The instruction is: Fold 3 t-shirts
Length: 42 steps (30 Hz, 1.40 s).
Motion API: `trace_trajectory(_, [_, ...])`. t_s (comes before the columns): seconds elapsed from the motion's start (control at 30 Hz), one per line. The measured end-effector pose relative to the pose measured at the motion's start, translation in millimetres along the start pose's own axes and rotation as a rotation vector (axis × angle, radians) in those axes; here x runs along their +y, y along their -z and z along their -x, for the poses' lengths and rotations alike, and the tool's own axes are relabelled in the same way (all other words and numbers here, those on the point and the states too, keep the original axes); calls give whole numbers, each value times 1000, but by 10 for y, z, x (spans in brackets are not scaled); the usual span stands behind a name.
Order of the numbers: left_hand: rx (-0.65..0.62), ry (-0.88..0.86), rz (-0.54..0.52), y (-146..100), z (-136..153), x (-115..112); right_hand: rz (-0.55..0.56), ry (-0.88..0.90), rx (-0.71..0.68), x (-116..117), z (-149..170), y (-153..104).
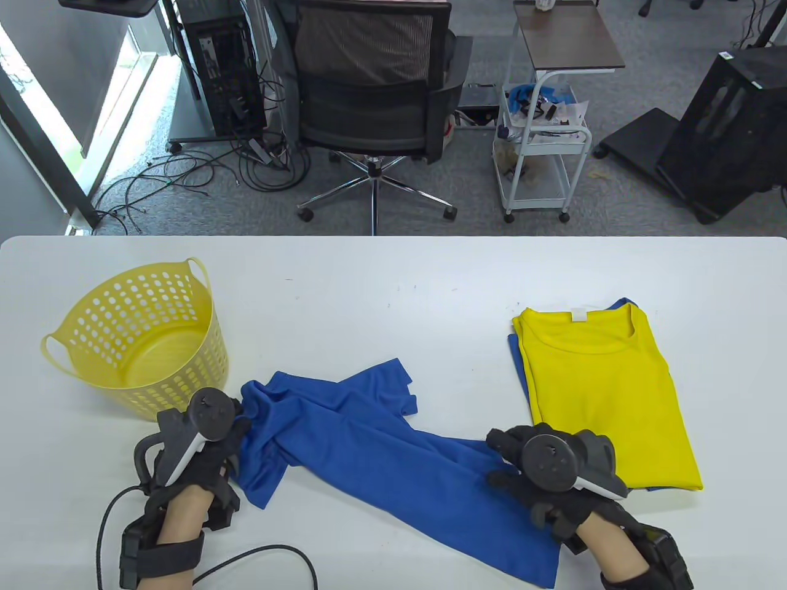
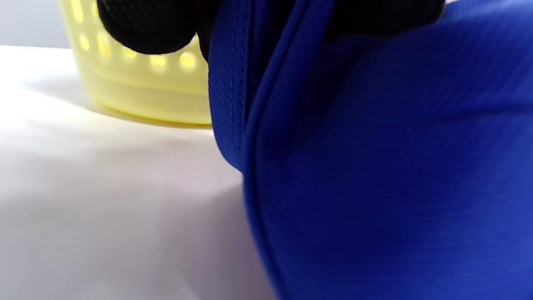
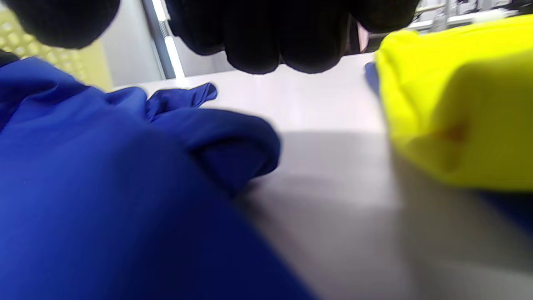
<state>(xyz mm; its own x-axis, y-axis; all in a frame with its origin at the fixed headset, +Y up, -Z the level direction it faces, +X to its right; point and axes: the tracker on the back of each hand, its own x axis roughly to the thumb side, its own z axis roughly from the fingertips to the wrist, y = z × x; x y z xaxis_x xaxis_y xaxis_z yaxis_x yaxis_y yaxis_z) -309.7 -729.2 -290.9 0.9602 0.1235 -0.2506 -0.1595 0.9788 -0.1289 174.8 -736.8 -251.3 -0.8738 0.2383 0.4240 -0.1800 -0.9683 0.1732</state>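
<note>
A crumpled blue t-shirt (image 1: 381, 455) lies stretched slantwise across the table's front, from the basket toward the lower right. My left hand (image 1: 243, 424) pinches its bunched left end; in the left wrist view the blue cloth (image 2: 374, 166) hangs from between the gloved fingers (image 2: 145, 25). My right hand (image 1: 498, 461) sits at the shirt's right edge, fingers loosely curled. In the right wrist view its fingertips (image 3: 258, 37) hang free above the table, the blue cloth (image 3: 104, 187) below them. A folded yellow t-shirt (image 1: 602, 393) lies on a folded blue one (image 1: 516, 369) at the right.
A yellow perforated basket (image 1: 141, 369) stands at the table's left, just behind my left hand, and it looks empty. The folded yellow shirt (image 3: 458, 104) lies close to the right of my right hand. Beyond the table's far edge stand an office chair (image 1: 375, 92) and a white cart (image 1: 544, 153).
</note>
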Motion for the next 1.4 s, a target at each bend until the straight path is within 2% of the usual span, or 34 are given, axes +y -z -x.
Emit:
trace_trajectory(0.13, [31,-24,-68,11,120,18,-109,-94,-18,145,-120,48])
trace_trajectory(0.2, [47,-20,-69,45,208,-14,-139,-127,-13,207,-142,72])
trace_trajectory(0.5, [92,-133,-129,10,447,56,-92,-386,-75,344,-414,120])
trace_trajectory(0.57, [90,-163,-116,-1,483,73,-43,-430,-81,321,-446,105])
trace_trajectory(0.63, [84,-211,-135,-27,526,120,45,-387,-56,172,-408,75])
trace_trajectory(0.8, [64,-315,-256,-125,613,290,336,-252,96,-422,-155,-121])
trace_trajectory(0.87, [58,-339,-253,-132,619,297,426,-219,176,-584,-8,-205])
trace_trajectory(0.93, [44,-333,-208,-106,590,257,464,-212,263,-667,154,-238])
trace_trajectory(1.03, [21,-313,-132,-31,498,137,437,-211,342,-611,337,-183])
trace_trajectory(1.2, [35,-217,-62,104,422,-68,341,-300,389,-407,420,-19])
trace_trajectory(1.3, [49,-205,-81,92,477,-32,294,-310,396,-354,430,2])
trace_trajectory(1.4, [29,-263,-93,28,557,45,319,-277,386,-392,438,-60])
